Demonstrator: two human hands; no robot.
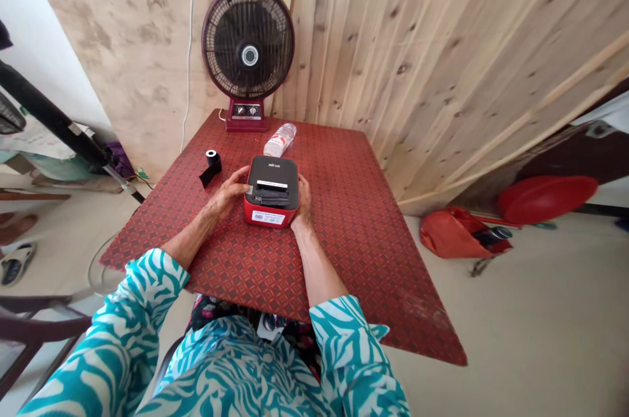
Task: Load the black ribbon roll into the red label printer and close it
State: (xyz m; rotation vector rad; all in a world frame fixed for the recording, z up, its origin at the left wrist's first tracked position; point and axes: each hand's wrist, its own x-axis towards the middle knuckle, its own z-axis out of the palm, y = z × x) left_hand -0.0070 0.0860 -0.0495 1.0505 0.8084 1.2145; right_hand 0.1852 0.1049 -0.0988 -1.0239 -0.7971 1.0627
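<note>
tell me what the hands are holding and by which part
The red-and-black plastic label printer is held between both hands: the left hand on its left side and the right hand on its right side.

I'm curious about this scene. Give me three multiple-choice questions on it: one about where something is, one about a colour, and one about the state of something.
1. Where is the black roll in relation to the red-and-black printer in this view?
A. On its lid
B. To its left
C. To its right

2. What colours are the patterned sleeves?
A. Red and black
B. Yellow and grey
C. Teal and white

3. What state is the plastic bottle in?
A. Lying on its side
B. Standing upright
C. Held in a hand

Answers:
1. B: the roll sits apart from the printer, on its left side in the view.
2. C: teal and white stripes run along both sleeves.
3. A: the bottle lies lengthwise on the red patterned tabletop.
</note>
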